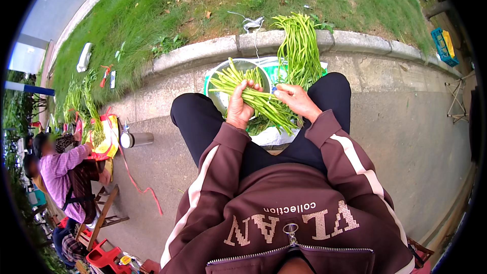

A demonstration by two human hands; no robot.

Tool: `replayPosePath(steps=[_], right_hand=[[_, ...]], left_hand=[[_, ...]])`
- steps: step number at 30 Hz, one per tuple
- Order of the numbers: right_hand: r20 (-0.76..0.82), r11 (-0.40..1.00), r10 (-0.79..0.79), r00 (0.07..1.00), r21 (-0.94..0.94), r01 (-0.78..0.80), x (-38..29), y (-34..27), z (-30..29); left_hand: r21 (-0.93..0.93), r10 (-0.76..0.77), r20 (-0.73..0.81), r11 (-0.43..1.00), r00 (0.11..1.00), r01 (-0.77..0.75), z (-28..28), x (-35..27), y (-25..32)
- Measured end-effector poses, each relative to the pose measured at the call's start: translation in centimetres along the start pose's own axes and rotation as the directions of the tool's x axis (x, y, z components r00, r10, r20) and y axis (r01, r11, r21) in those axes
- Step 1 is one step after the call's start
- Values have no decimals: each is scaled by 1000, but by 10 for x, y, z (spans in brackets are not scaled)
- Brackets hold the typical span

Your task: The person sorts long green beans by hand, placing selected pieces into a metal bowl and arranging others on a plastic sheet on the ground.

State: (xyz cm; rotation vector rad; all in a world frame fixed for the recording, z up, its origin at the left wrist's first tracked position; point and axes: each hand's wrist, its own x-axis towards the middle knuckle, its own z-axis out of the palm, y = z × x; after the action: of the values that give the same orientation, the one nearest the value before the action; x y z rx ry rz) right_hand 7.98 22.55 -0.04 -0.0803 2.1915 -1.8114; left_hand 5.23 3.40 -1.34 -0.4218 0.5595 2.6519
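Observation:
My left hand (241, 105) is wrapped around a thick bundle of green leaf-vegetable stems (262, 103), tilted between my knees. At its right, my right hand (296, 99) has thumb and fingers pinched at a small blue thing (274, 89) beside the stems; exactly what it is cannot be told. Beneath the bundle sits a round basin (218, 101) with more cut stems (252, 76) inside. A long heap of uncut green stems (300, 45) drapes over the stone curb toward the ground. Loose leaves (258, 125) lie under my hands on a white plastic sheet (272, 137).
The stone curb (198, 52) borders grass ahead. A steel bottle (139, 139) stands to the left, near a red cord (140, 188). Further left, a seated person (64, 167) handles greens over a yellow-red bag (108, 137). A blue crate (444, 47) is far right.

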Motion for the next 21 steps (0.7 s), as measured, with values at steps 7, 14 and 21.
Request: replayPosePath(steps=[7, 14, 21], right_hand=[[-134, 830, -421, 897, -455, 322, -17, -26, 24], [101, 486, -571, 815, -758, 434, -17, -20, 52], [155, 292, -404, 901, -912, 288, -9, 8, 67]], left_hand=[[83, 164, -165, 985, 973, -152, -11, 8, -3], [264, 246, -310, 950, 918, -165, -14, 6, -23], [439, 339, -307, 880, 889, -183, -14, 5, -36]])
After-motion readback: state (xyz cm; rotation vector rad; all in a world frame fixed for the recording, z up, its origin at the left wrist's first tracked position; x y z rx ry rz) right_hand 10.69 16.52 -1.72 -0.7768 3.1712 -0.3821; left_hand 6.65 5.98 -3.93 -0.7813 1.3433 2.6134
